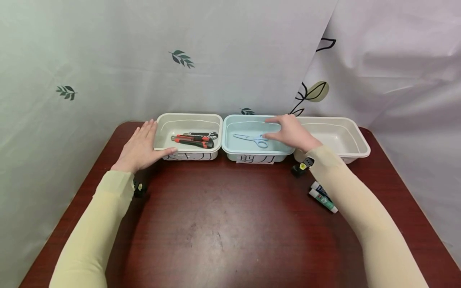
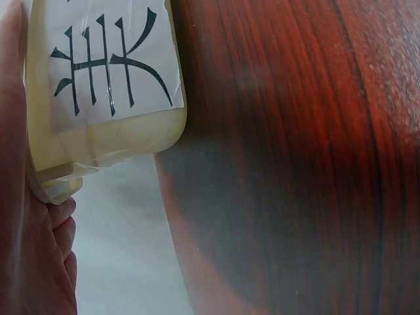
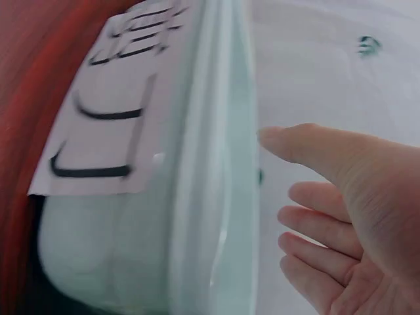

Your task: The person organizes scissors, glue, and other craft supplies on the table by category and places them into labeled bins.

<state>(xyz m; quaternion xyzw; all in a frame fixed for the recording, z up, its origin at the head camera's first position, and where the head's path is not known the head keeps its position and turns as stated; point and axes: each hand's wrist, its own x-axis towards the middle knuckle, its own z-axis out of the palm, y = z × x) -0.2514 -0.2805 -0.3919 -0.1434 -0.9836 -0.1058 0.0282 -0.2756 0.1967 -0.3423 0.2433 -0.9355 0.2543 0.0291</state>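
Note:
My left hand lies along the left end of a cream bin, fingers straight and thumb over the front rim. Inside that bin are red-and-black utility knives and a grey-and-black utility knife. A labelled paper on the bin's front shows close up in the left wrist view. Above the right part of a light blue bin hovers my right hand, thumb and fingers apart, nothing between them. Light blue scissors lie in this bin, just below and left of the hand.
Another cream bin stands at the right, partly behind my right hand. Two capped glue sticks, one green and one dark blue, lie near my right forearm on the dark red table. A patterned curtain hangs behind.

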